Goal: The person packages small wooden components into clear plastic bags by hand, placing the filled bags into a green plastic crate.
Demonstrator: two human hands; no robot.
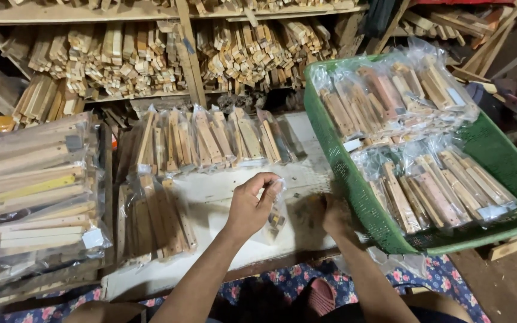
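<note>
Right now a small clear plastic bag (275, 216) is pinched at its top edge by the left hand (251, 206), fingers closed on the film, with the bag hanging just above the white counter (210, 191). Small dark and brass-coloured pieces are seen through the plastic; their number cannot be told. The right hand (334, 216) is set low beside the bag, near the corner of the green basket (498, 149), and whether its fingers are closed or spread cannot be told, since it is blurred and partly turned away.

One green basket is counted, tilted on the right of the counter, and it is filled with two rows of bagged wooden pieces (390, 96); roughly six packs are made out in the far row and about as many in the near row, though the film glare keeps the count loose. Along the back of the counter a leaning row of wooden packs (210, 137) is lined up, about seven of them. One further pack of darker sticks (157, 218) is laid flat just left of the left hand. At the far left one tall stack of long bagged slats (31, 191) is piled, one slat among them yellow. Behind everything, shelves (151, 12) are crammed with loose wood offcuts, too many to count. A floral cloth (438, 281) is seen below the counter edge.
</note>
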